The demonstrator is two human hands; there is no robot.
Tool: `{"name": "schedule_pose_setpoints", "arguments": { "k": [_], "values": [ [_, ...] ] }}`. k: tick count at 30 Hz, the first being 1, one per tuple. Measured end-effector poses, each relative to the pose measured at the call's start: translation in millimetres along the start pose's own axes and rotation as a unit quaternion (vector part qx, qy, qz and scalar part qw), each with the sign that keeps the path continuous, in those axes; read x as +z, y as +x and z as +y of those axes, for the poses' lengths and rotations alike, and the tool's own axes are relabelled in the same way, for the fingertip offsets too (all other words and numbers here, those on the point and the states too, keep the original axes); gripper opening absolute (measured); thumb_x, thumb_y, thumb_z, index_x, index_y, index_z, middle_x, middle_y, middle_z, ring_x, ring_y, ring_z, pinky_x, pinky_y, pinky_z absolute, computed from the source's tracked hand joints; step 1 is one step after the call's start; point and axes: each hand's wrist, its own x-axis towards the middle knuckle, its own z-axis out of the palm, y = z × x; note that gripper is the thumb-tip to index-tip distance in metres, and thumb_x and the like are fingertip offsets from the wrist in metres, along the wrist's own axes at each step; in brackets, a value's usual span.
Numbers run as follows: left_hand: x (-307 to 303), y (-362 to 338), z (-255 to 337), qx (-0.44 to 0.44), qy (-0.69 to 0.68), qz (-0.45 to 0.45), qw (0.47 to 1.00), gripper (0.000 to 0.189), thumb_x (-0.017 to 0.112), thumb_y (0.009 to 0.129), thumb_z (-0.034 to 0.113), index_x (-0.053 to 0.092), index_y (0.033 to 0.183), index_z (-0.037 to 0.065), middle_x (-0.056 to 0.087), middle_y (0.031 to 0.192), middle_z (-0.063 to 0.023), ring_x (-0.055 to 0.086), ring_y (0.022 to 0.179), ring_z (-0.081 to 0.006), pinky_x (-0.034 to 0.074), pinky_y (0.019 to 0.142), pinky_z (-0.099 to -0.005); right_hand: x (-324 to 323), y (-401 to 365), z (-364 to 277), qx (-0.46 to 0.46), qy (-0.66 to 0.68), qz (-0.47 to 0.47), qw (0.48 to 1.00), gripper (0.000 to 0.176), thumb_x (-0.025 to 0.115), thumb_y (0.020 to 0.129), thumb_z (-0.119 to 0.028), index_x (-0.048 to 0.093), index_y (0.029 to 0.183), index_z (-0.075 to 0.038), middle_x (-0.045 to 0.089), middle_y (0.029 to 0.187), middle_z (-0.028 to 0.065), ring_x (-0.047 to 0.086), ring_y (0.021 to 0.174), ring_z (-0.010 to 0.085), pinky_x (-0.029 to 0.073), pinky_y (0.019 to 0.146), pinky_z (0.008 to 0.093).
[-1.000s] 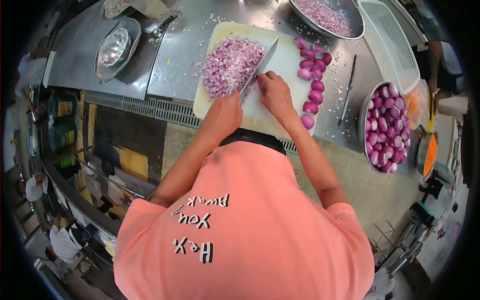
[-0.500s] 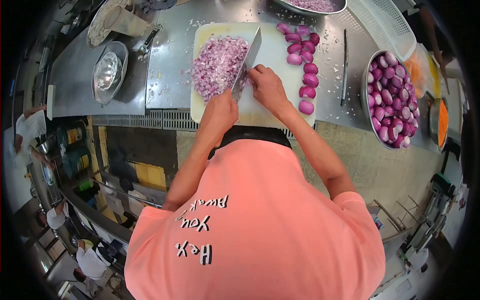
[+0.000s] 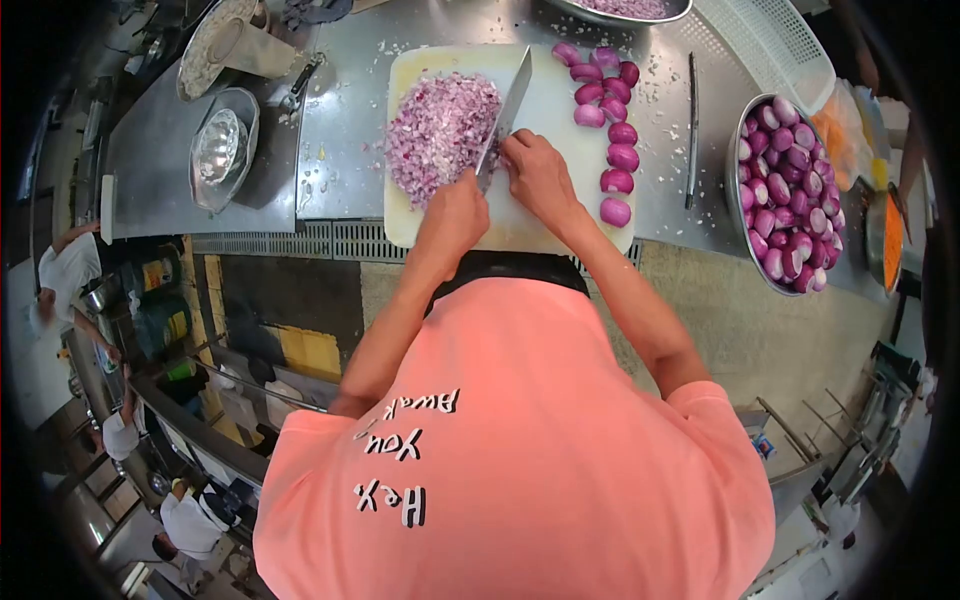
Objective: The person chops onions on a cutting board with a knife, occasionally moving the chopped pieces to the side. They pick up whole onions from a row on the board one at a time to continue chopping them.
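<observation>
My left hand is closed round the handle of a wide knife, whose blade points away from me over a white cutting board. Chopped red onion is heaped left of the blade. Just right of the blade, my right hand has its fingers bent together at the board; what they hold is mostly hidden. Peeled onion halves form an uneven line along the board's right side.
A metal bowl of peeled onions stands right, near a dark rod. Beyond are a white basket and a bowl of chopped onion. Foil-like dishes and a jug are left. Other people are at far left.
The knife blade has tilted slightly to the right, and my left hand has shifted a little right with it. The whole view has shifted slightly.
</observation>
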Motion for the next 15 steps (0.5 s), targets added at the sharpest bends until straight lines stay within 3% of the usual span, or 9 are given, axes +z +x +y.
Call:
{"name": "schedule_pose_setpoints", "arguments": {
  "k": [4,9,15],
  "values": [
    [-15,-22,6,-0.016,-0.007,-0.001,1.000,0.017,0.050,0.091,0.010,0.052,0.093,-0.007,0.060,0.074,-0.0323,0.060,0.077,-0.0502,0.046,0.065,-0.0544,1,3,1,-0.002,0.026,0.020,0.999,0.014,0.057,0.076,0.004,0.059,0.089,-0.002,0.057,0.088,0.0161,0.056,0.081,0.0375,0.048,0.071,0.0467],
    [-3,0,0,0.027,0.008,0.023,0.999,0.015,0.052,0.090,0.007,0.052,0.096,-0.007,0.059,0.073,-0.0312,0.061,0.076,-0.0502,0.046,0.065,-0.0545,-3,1,1,-0.004,0.024,0.025,0.999,0.013,0.057,0.076,0.004,0.058,0.088,-0.002,0.056,0.087,0.0162,0.056,0.081,0.0374,0.048,0.071,0.0465],
    [7,-2,-2,0.018,0.008,0.002,1.000,0.018,0.051,0.088,0.006,0.054,0.098,-0.009,0.060,0.071,-0.0325,0.062,0.072,-0.0495,0.047,0.063,-0.0548,4,-9,1,0.010,0.029,0.031,0.999,0.013,0.057,0.076,0.004,0.058,0.087,-0.002,0.056,0.086,0.0157,0.056,0.082,0.0370,0.048,0.072,0.0464]
  ]
}}
